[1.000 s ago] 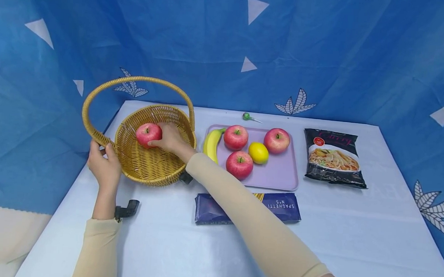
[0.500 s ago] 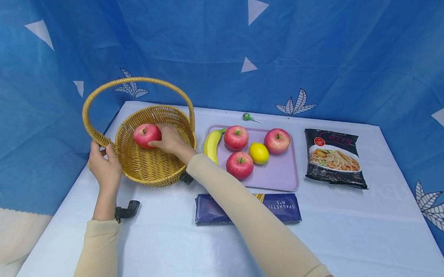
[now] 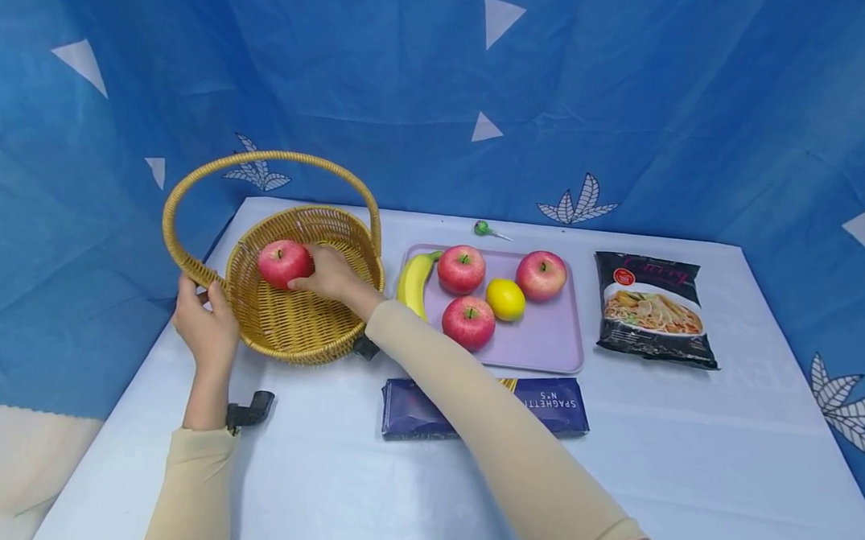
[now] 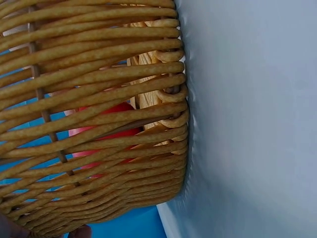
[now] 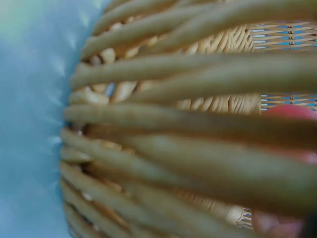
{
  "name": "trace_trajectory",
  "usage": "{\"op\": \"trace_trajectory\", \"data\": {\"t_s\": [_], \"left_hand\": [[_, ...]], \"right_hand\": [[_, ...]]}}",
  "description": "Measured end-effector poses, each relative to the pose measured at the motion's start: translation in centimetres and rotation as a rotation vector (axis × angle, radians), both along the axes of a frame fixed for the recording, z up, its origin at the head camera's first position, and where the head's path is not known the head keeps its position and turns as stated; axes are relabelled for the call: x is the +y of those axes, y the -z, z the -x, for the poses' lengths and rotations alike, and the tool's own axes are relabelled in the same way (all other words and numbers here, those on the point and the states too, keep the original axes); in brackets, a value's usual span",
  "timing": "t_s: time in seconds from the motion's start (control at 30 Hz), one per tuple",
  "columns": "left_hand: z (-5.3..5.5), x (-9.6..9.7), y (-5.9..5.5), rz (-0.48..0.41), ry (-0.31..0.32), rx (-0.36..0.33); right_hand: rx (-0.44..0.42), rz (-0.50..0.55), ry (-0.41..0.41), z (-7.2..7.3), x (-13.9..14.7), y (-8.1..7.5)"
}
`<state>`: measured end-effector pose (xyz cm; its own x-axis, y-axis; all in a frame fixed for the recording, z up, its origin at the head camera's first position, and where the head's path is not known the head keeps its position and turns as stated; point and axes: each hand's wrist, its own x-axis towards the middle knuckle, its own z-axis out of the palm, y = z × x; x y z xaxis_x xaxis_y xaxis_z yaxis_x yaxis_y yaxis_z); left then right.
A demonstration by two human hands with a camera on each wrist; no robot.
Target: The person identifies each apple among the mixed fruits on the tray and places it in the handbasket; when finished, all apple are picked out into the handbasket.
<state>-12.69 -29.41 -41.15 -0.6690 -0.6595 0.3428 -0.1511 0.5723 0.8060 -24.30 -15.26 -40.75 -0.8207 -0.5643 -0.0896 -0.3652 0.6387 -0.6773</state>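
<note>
A round wicker basket point(image 3: 303, 329) with a tall arched handle stands on the left of the table. At its left side, where the handle meets the rim, my left hand point(image 3: 209, 325) grips the basket. My right hand point(image 3: 334, 278) reaches over the rim and holds a red apple point(image 3: 284, 264) inside, thumb low on the apple's right side; the other fingers are partly hidden behind it. Through the weave in the left wrist view, part of the red apple point(image 4: 111, 126) shows. In the right wrist view the blurred wicker wall point(image 5: 198, 119) hides most of the apple point(image 5: 290, 111).
Right of the basket lies a lilac tray point(image 3: 538, 343) with a banana point(image 3: 413, 285), several fruits including a lemon point(image 3: 505, 300), and apples point(image 3: 468, 323). A spaghetti pack point(image 3: 553, 406) lies in front, partly under the right arm. A noodle bag point(image 3: 651, 312) and a green lollipop point(image 3: 482, 228) lie farther off.
The apple has shifted slightly left inside the basket, my right hand still at its side. My left hand and the basket stay where they were.
</note>
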Motion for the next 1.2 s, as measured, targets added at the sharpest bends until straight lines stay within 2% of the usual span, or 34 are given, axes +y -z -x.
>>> {"op": "trace_trajectory", "data": {"t_s": [0.3,0.57,0.7,0.8,0.93,1.1,1.2], "left_hand": [[0.0,0.0,0.1,-0.011,0.014,0.002],[0.0,0.1,-0.1,-0.017,0.008,-0.011],[0.0,0.1,-0.1,-0.018,0.002,-0.01],[0.0,0.0,-0.1,-0.01,0.006,-0.003],[-0.1,0.0,-0.1,-0.018,0.01,-0.008],[-0.1,0.1,-0.2,-0.033,0.005,-0.025],[-0.2,0.1,-0.3,-0.031,0.007,-0.022]], "right_hand": [[-0.061,0.021,-0.062,-0.5,0.7,-0.8],[-0.016,0.001,-0.101,-2.4,3.5,-4.3],[0.003,0.01,-0.119,-3.8,6.1,-6.0],[0.003,0.068,-0.135,-4.8,8.5,-6.7],[-0.041,0.188,-0.133,-5.9,12.2,-7.1],[-0.051,0.29,-0.075,-6.8,17.1,-7.6],[-0.006,0.29,-0.024,-7.0,19.9,-7.9]]}}
